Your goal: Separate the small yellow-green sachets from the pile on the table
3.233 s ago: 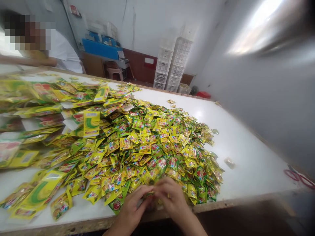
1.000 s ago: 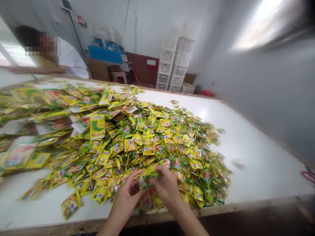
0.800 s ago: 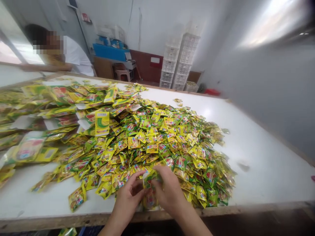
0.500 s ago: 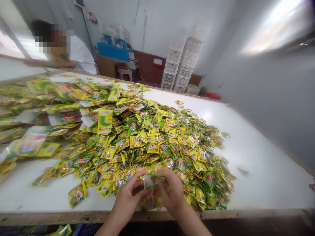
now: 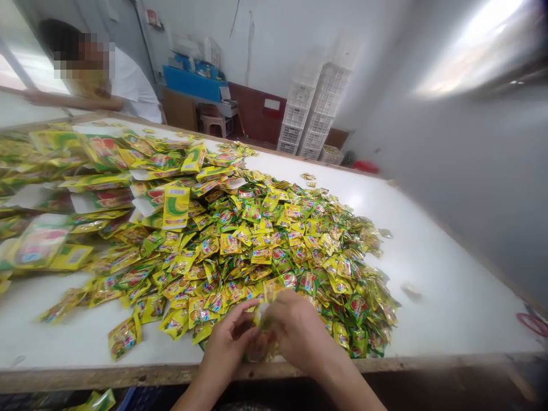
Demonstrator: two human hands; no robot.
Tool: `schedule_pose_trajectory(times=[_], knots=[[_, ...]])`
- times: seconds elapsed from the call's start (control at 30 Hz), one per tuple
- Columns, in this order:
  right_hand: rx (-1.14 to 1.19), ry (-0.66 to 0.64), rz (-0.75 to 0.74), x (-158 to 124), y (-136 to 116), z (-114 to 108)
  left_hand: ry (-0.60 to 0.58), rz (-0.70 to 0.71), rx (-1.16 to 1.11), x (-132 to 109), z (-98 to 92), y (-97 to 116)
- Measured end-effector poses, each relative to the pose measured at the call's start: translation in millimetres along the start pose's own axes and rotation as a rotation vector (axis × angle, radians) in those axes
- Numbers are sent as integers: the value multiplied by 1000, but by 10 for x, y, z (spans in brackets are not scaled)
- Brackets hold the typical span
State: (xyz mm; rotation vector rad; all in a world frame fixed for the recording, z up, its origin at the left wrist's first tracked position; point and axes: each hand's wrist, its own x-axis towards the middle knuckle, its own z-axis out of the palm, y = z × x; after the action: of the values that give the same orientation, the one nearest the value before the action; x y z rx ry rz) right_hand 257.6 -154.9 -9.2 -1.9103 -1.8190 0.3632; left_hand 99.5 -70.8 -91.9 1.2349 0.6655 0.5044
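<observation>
A big heap of small yellow-green sachets [image 5: 274,240] covers the middle of the white table [image 5: 436,285]. At the near edge my left hand [image 5: 226,342] and my right hand [image 5: 295,331] meet over a larger pouch [image 5: 262,337] stuffed with sachets. Both hands are closed on it, the left pinching its open top, the right curled over it from the other side. Loose sachets lie all round my fingers.
Larger yellow pouches [image 5: 64,188] are stacked along the table's left. A person in a white shirt [image 5: 124,85] stands at the far left corner. White crates [image 5: 308,114] are stacked against the back wall. A grey wall runs along the right.
My hands have stayed at the near edge on the pouch. The right hand has closed further over its top. The view has shifted slightly.
</observation>
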Motion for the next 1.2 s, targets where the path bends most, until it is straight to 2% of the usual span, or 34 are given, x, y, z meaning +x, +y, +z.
schedule_pose_trajectory(times=[0.1,0.27,0.4,0.57,0.63,0.8,0.87,1.0,1.1,1.2], knots=[[58,-91,-39,11,-13,-68,-53,24,54,-34,17,-10],[247,37,98,-10,88,31,-47,-2,5,-41,-15,-93],[241,94,14,12,148,113,-43,-12,-54,-21,-39,-135],[186,49,-60,41,141,47,-39,-18,-17,-72,-10,-21],[208,68,-44,28,119,23,11,-59,-19,-99,57,51],[170,61,-36,-8,18,70,273,-63,-81,-91,286,170],[171,43,-52,11,23,99,233,-18,-57,-72,307,170],[201,63,-70,61,132,156,33,17,-22,-53,182,67],[114,149,-83,27,176,228,35,-13,-38,-54,80,-12],[87,159,-26,-53,164,331,39,-20,-52,-63,62,-7]])
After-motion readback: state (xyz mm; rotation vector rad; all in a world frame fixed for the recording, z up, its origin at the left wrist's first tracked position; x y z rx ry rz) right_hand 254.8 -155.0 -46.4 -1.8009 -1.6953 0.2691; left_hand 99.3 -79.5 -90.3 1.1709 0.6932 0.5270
